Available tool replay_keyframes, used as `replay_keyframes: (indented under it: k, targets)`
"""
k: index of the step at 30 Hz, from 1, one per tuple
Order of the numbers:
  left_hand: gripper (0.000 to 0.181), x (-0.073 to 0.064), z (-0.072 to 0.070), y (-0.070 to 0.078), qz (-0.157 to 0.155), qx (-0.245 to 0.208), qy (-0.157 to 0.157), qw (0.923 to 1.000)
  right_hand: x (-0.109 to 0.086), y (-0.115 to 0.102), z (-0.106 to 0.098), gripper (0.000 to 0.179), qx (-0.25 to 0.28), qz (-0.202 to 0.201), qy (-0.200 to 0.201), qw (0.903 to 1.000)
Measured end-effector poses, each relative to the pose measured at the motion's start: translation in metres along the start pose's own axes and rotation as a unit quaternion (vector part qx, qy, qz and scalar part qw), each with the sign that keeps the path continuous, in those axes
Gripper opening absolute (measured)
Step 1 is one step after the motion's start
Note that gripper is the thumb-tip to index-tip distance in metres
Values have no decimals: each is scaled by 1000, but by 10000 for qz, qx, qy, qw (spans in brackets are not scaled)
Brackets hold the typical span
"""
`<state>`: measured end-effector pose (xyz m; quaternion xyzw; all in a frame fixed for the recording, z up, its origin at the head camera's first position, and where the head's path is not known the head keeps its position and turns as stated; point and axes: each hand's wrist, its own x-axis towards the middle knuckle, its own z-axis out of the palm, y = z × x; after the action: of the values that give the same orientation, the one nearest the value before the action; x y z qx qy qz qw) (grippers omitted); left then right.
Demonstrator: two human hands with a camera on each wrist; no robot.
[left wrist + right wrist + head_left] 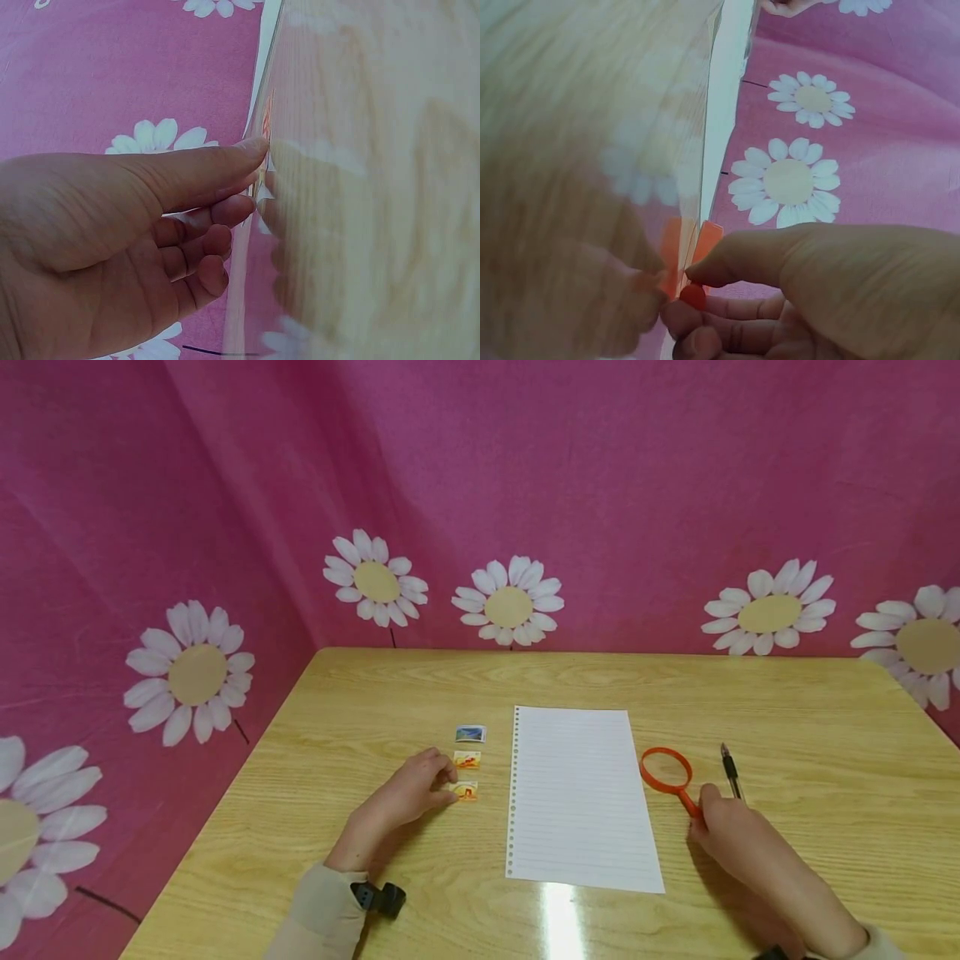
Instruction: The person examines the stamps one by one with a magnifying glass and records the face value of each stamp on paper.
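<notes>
My left hand rests by a short column of small picture stamps on the wooden table. Its thumb reaches the edge of the nearest yellow stamp, while the forefinger lies beside the middle yellow stamp. Farther back is a blue stamp. In the left wrist view the left hand's fingers are loosely bent at the tabletop. On the other side, my right hand pinches the handle of an orange magnifying glass. Its lens lies low over the table, and the right wrist view shows the orange handle between thumb and fingers.
A lined sheet of paper with punched holes lies between the hands. Just beyond the right hand is a black-tipped pen. A pink flowered cloth hangs behind the table.
</notes>
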<state>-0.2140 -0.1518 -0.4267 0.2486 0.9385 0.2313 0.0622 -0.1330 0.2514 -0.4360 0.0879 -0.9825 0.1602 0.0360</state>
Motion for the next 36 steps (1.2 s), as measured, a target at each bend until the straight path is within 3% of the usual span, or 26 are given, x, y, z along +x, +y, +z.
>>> replay_keyframes:
  k: [11, 21, 30, 36]
  targets:
    - [16, -1, -2, -1, 59, -21, -80, 9999, 3, 0, -4, 15, -161, 178, 197, 9995]
    - [15, -1, -2, 4, -264, -118, -117, 9995, 5, 2, -4, 18, -238, 38, 305, 9992]
    - [15, -1, -3, 2, -90, -77, -118, 9999, 4, 4, -4, 16, -241, -167, 729, 9969]
    - [16, -1, -2, 1, -154, -136, -112, 9997, 4, 4, -6, 14, -157, -89, 827, 9964]
